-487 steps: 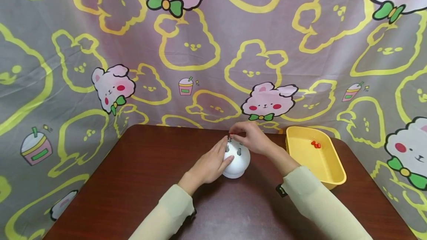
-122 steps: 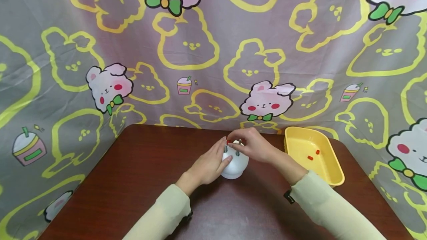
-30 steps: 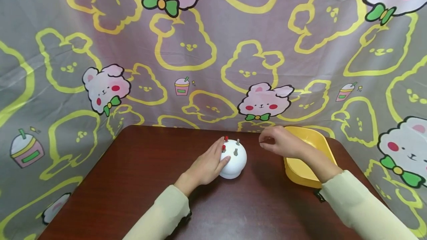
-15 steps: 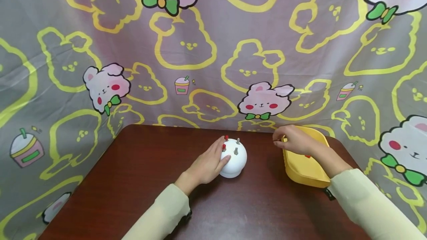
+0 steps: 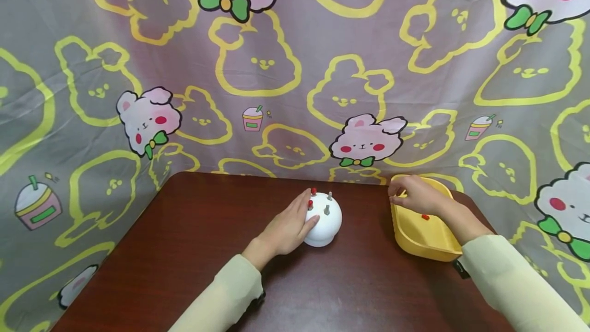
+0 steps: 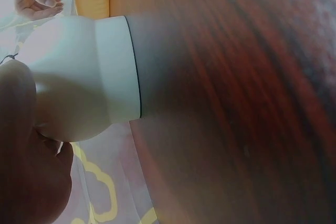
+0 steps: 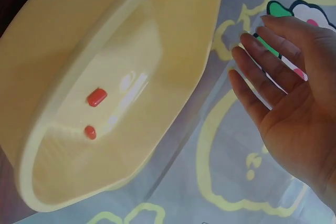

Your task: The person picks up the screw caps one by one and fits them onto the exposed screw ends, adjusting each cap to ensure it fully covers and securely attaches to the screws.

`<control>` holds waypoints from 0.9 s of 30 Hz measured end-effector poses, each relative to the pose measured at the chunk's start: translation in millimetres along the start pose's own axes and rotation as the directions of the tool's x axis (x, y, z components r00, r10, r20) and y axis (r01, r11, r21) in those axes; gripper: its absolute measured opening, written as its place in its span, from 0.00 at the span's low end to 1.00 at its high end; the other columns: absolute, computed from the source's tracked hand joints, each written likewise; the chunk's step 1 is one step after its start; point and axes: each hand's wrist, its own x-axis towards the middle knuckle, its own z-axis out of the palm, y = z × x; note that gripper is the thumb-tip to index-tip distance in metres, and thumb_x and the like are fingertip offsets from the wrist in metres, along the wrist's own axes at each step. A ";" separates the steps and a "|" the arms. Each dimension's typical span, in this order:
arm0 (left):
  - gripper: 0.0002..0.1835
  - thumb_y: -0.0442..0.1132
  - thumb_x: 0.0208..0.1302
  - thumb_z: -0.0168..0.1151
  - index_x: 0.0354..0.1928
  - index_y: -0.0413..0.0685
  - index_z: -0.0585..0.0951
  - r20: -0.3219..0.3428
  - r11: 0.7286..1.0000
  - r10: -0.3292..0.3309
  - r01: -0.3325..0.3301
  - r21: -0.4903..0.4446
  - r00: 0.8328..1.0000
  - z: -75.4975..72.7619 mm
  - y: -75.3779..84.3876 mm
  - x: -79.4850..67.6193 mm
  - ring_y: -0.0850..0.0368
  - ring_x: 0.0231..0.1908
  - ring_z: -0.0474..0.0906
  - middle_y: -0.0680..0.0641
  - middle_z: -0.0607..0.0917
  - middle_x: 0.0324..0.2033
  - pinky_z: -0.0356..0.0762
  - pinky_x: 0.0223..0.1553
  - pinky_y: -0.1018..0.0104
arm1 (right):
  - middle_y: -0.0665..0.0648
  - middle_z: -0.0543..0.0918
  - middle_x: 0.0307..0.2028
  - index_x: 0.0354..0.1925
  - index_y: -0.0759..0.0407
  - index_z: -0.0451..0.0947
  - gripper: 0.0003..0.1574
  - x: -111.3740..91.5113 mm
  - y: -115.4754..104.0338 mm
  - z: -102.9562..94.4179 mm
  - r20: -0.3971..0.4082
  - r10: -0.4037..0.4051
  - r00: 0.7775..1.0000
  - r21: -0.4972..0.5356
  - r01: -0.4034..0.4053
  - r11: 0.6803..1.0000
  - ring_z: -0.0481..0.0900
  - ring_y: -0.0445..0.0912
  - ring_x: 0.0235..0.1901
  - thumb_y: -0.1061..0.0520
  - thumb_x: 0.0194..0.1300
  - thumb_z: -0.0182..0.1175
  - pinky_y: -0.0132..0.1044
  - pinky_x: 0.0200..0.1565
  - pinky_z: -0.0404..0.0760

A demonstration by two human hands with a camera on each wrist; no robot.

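A white dome [image 5: 324, 224] on a short round base stands on the table, with several small metal posts on top. Two red caps [image 5: 310, 203] sit on its left-hand posts, while the two right-hand posts [image 5: 327, 209] are bare grey. My left hand [image 5: 287, 227] holds the dome from the left, thumb across its front. In the left wrist view that hand lies against the white dome [image 6: 79, 77]. Over the left rim of the yellow basin [image 5: 426, 255] hovers my right hand [image 5: 417, 196]. Its fingers are loosely bent and hold nothing in the right wrist view.
Two loose red caps [image 7: 97, 97] lie on the basin floor. The basin stands at the right of the dark wooden table [image 5: 221, 219]. A patterned cloth [image 5: 276, 106] hangs behind the table and along its sides.
Earlier my right hand worked at the dome's top; it has moved right to the basin. Red caps now show on two posts. The left hand stays on the dome.
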 end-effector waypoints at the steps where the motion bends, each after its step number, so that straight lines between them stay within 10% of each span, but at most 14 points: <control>1: 0.41 0.60 0.82 0.37 0.81 0.37 0.48 -0.001 1.000 0.003 -0.003 -0.004 1.000 0.3 0.3 -0.1 0.47 0.79 0.51 0.38 0.54 0.79 0.58 0.75 0.54 | 0.44 0.84 0.30 0.32 0.57 0.85 0.03 -1.2 1.5 -0.1 0.002 0.001 1.000 -0.008 -0.001 1.000 0.85 0.45 0.36 0.64 0.61 0.69 0.53 0.44 0.84; 27: 0.41 0.60 0.82 0.36 0.81 0.37 0.46 0.000 1.000 0.002 -0.002 -0.024 1.000 -0.1 2.3 -3.4 0.47 0.79 0.49 0.40 0.50 0.81 0.56 0.75 0.54 | 0.48 0.83 0.27 0.29 0.61 0.82 0.05 -21.8 52.0 9.3 0.040 0.046 0.998 -0.158 -0.040 0.987 0.80 0.45 0.30 0.65 0.52 0.69 0.46 0.36 0.81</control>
